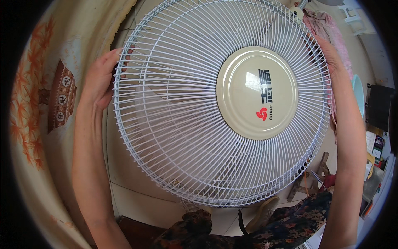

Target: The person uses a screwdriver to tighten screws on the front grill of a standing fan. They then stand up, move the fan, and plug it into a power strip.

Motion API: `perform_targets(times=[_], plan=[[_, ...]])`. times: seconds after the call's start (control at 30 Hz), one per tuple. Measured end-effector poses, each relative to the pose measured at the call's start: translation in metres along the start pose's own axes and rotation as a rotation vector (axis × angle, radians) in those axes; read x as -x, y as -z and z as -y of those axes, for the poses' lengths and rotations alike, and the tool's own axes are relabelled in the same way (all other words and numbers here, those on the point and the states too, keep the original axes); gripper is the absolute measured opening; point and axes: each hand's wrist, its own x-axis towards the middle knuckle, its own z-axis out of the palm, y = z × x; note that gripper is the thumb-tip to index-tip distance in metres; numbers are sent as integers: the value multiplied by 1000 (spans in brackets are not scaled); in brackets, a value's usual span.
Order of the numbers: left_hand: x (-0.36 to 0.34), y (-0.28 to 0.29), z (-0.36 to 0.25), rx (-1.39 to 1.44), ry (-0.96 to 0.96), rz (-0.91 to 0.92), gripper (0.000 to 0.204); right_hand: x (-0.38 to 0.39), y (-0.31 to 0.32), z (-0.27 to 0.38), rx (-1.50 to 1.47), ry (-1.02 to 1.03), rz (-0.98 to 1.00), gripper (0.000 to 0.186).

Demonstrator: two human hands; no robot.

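A round white wire fan cage [186,157] with a beige centre cap [240,95] fills the middle of the view, pale blades [145,99] showing behind its wires. My left hand [105,76] grips the cage's left rim, fingers curled behind it. My right hand [325,54] holds the right rim near the upper right, its fingers partly hidden by the wires. At the top right a cream fitting [297,12] joins a metal pole behind the cage's edge.
A cream cover with orange leaves [33,99] lines the left. Pink cloth [340,33], a pale blue basin [357,89] and a wooden stool [321,168] lie right. Cluttered items [377,145] line the far right. My floral trousers [282,220] and shoe [259,211] show below over floor tiles.
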Motion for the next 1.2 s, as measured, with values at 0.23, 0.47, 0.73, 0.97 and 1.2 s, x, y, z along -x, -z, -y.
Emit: perform_targets(times=[0.23, 0.47, 0.73, 0.97, 1.2], plan=[[50, 7, 17, -25, 74, -104, 31, -7, 9, -4, 27, -24, -1, 17], [66, 15, 31, 19, 20, -193, 28, 2, -5, -7, -26, -3, -12, 27], [175, 0, 73, 116, 171, -198, 46, 74, 68, -45, -11, -45, -39, 40], [217, -36, 90, 286, 147, -229, 34, 255, 29, -120, -291, -241, 87, 34], [220, -32, 108, 273, 70, -320, 22, 276, -19, -130, -293, -228, 69, 39]])
